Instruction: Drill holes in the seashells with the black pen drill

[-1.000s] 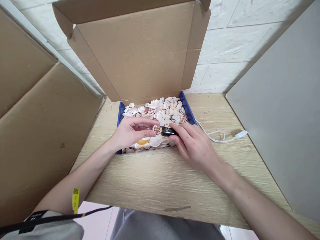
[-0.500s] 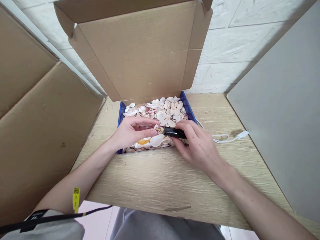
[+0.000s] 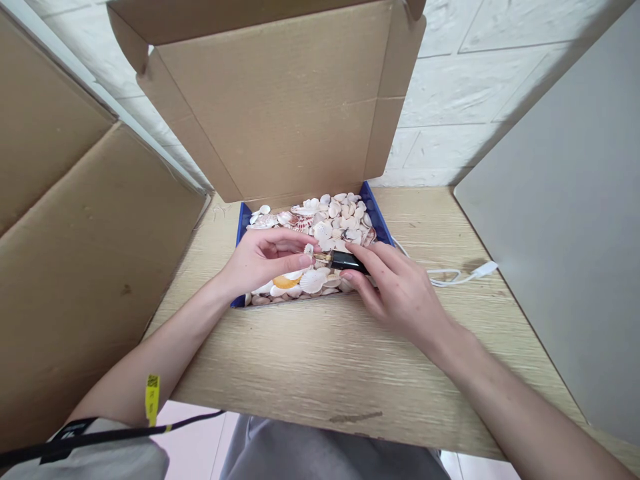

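An open blue box (image 3: 377, 220) full of pale seashells (image 3: 330, 223) sits on the wooden table, its brown cardboard lid (image 3: 280, 100) standing upright behind. My right hand (image 3: 400, 293) grips a small black tool (image 3: 347, 261) with a brass tip over the shells. My left hand (image 3: 263, 261) pinches a small white shell (image 3: 309, 249) right at that tip. Both hands hover over the near half of the box.
A white cable (image 3: 445, 275) with a plug lies on the table right of the box. Cardboard panels (image 3: 75, 233) wall the left side and a grey panel (image 3: 565, 220) the right. The wooden table (image 3: 325, 367) stretches toward me.
My right hand drew the black tool slightly right, then back toward the left hand. The left hand has stayed put, pinching the small shell at the tip.
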Demonstrator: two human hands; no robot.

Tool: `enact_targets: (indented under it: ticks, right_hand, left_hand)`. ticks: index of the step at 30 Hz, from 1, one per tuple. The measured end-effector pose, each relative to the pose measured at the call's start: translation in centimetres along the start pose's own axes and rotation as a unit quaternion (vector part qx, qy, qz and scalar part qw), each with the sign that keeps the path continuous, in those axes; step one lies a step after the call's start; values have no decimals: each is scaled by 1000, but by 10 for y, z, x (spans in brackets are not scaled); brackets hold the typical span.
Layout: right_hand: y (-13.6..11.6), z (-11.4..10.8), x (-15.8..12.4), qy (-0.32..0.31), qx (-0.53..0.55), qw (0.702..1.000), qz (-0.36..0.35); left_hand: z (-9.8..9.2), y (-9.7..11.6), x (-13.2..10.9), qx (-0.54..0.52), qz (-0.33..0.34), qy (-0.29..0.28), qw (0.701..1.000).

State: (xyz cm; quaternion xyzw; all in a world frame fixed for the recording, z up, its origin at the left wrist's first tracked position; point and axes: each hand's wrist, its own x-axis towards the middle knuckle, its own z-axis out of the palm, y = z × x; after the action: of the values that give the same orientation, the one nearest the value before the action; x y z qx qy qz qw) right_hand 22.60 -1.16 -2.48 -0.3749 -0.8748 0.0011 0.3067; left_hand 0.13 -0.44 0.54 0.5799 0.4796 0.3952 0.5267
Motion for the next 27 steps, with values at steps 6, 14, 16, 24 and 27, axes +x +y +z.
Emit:
enact_targets:
  ticks: [6, 14, 16, 24, 27]
  right_hand:
    - [3, -3, 1, 18, -14, 1000, 14]
    - [8, -4, 1, 48, -27, 998, 16]
    - [7, -4, 1, 56, -32, 998, 13]
    - [8, -7, 1, 66, -33, 997, 9]
    - [8, -7, 2, 65, -20, 998, 10]
  left_hand:
    - [-4, -6, 2, -39, 12, -3, 999]
    - [-8, -12, 2, -18, 17, -22, 999]
    - [-8, -13, 3, -13, 15, -26, 999]
    - [-8, -11, 4, -45, 16, -41, 998]
    - [-7, -9, 4, -49, 5, -45, 998]
